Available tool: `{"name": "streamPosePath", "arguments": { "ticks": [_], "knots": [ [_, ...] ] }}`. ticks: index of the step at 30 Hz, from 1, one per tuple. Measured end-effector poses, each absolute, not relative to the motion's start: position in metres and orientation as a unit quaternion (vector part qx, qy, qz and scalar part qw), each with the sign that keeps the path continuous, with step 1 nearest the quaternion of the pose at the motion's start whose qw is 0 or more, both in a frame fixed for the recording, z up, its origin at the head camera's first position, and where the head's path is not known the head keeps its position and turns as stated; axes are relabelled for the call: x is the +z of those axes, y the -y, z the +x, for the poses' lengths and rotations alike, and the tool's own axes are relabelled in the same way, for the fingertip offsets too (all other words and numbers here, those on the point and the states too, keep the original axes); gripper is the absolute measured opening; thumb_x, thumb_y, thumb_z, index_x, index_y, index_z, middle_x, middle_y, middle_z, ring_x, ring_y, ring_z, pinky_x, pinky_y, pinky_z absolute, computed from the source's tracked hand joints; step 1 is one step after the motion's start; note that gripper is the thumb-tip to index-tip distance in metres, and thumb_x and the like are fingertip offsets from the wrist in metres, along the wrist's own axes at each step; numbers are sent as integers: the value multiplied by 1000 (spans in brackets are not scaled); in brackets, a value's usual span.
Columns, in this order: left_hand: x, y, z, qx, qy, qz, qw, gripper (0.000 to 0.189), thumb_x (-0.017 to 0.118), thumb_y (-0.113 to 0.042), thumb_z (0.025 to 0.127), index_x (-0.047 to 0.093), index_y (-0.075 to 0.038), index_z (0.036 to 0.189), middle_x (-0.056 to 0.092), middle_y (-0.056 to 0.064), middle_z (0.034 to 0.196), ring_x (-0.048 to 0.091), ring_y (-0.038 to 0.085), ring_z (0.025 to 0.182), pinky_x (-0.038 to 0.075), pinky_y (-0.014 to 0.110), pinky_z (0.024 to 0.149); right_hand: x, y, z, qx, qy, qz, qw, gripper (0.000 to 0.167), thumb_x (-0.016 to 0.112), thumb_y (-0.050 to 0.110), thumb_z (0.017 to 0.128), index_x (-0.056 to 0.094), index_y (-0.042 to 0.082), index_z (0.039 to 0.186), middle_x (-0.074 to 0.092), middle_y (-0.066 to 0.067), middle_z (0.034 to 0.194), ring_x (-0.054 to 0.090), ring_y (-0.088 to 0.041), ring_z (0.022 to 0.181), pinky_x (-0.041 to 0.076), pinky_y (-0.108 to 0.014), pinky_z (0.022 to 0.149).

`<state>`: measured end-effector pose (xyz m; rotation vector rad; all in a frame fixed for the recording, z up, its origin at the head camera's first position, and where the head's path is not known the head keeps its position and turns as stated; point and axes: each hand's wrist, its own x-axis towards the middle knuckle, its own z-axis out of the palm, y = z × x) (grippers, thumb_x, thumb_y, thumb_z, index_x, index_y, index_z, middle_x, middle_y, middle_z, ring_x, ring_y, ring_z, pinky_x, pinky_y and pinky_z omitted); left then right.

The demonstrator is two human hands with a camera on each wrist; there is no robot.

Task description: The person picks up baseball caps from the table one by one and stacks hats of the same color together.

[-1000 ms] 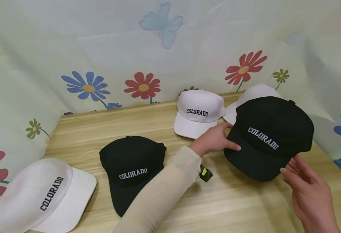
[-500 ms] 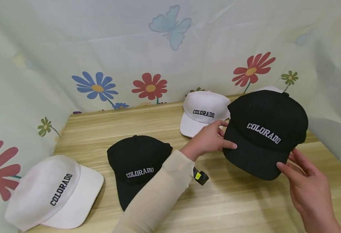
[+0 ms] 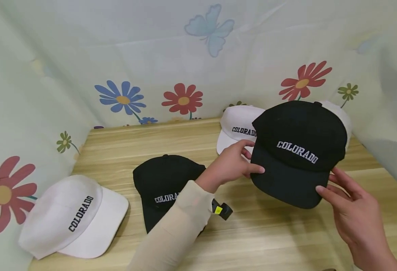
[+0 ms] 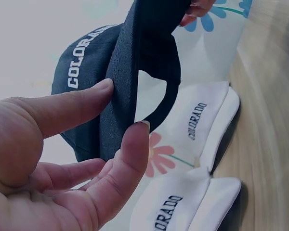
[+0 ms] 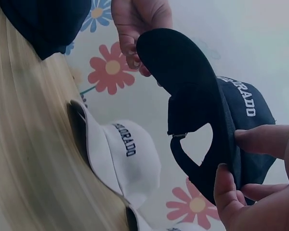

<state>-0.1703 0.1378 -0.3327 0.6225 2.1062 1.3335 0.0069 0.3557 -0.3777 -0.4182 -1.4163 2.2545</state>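
Note:
A black baseball cap with white COLORADO lettering is held up above the table, its brim toward me and its front tilted up. My left hand pinches one side of the brim, thumb on top and fingers beneath. At the brim's other side my right hand grips the edge the same way, as the right wrist view shows. The cap's underside and adjustable back strap show in that view. Behind it, partly covered, are a white COLORADO cap and another white cap.
On the wooden table a second black cap lies partly behind my left sleeve. A white cap sits at the table's left, brim pointing right. Flower-printed curtain encloses the back and sides.
The held black cap has shifted left and slightly up, covering more of the nearer white cap behind it. Both hands keep their grip. The head view has turned a little left.

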Motion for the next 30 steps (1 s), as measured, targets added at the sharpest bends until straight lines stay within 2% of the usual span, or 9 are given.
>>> {"name": "streamPosePath", "arguments": {
  "ticks": [5,13,23,30],
  "knots": [
    [-329,-116,-168,499,-790,226,275,74,84,-25,76,45,-18,139,55,7,105,70,20,65,52,28,74,-374,-345,1,818,523,-136,199,63,58,-21,83,58,15,134,59,0,113,67,-11,86,54,-16,79],
    [-328,-90,-164,498,-800,217,256,74,83,-28,76,45,-19,139,56,3,97,69,18,68,50,29,70,-372,-330,-7,815,540,-116,176,61,57,-21,85,58,15,134,62,2,112,68,-11,86,53,-15,80],
    [-327,-63,-158,501,-809,190,244,76,84,-29,75,45,-22,140,57,-1,103,69,18,71,51,29,71,-374,-313,-14,811,555,-98,156,60,57,-19,85,59,15,134,62,3,112,68,-10,86,53,-15,79],
    [-319,-41,-147,500,-816,205,205,76,83,-31,76,43,-23,140,57,-4,104,63,9,80,52,26,75,-373,-299,-17,815,556,-75,146,61,56,-21,85,57,14,135,62,1,113,68,-11,87,54,-17,78]
  ]
}}
